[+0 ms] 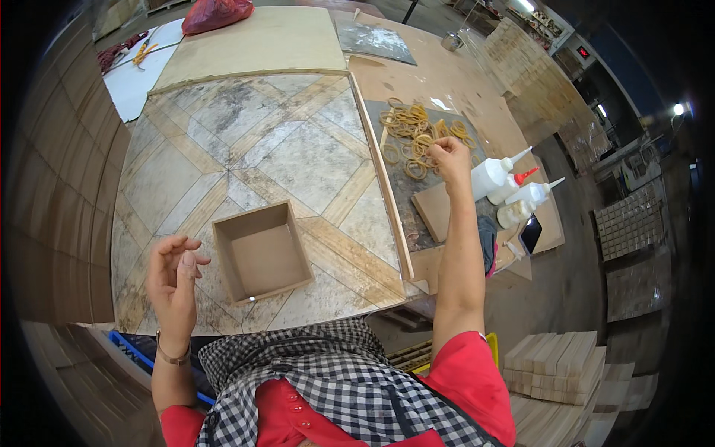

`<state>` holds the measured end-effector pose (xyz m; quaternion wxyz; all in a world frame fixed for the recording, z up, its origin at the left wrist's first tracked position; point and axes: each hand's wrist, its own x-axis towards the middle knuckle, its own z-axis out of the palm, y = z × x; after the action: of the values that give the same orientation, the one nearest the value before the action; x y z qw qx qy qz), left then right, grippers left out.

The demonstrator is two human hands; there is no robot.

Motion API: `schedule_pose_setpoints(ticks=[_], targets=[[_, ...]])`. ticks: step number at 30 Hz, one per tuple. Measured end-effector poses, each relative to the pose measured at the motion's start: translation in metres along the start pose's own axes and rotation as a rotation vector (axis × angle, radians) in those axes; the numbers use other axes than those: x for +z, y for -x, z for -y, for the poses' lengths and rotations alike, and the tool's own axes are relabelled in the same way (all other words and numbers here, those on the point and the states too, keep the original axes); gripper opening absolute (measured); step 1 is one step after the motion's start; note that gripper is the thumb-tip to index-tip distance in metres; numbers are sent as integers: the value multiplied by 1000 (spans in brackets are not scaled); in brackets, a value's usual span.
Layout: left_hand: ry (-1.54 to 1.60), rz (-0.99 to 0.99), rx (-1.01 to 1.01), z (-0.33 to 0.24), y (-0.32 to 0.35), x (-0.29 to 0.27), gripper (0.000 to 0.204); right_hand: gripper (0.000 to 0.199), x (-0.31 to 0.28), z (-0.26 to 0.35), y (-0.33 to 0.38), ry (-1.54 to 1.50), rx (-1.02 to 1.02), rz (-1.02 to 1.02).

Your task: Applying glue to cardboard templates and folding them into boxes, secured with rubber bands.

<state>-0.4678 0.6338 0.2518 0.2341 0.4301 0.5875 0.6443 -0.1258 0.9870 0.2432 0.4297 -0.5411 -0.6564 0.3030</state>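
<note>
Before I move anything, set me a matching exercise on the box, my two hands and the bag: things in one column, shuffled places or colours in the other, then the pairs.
Column one
1. Box
2. Left hand
3. Right hand
4. Bag

Column two
A. At the rubber bands
B. Red, at the far end of the work surface
C. Just left of an open-topped thing
D. Brown, on the patterned board

Pairs: 1-D, 2-C, 3-A, 4-B
</note>
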Motion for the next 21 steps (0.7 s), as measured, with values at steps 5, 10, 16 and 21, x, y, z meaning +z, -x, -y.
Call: schedule_pose_setpoints(ticks=[5, 10, 16, 21], targets=[[-31, 66, 150, -23, -8, 22, 28, 13, 56, 72, 58, 80, -240, 28], [37, 378, 34, -65, -24, 56, 45, 13, 92, 180, 176, -120, -584, 401], [-468, 120, 290, -51, 1, 25, 13, 19, 79, 171, 199, 160, -873, 435], [-638, 136, 176, -11, 52, -15, 24, 28, 32, 126, 180, 321, -485, 652]])
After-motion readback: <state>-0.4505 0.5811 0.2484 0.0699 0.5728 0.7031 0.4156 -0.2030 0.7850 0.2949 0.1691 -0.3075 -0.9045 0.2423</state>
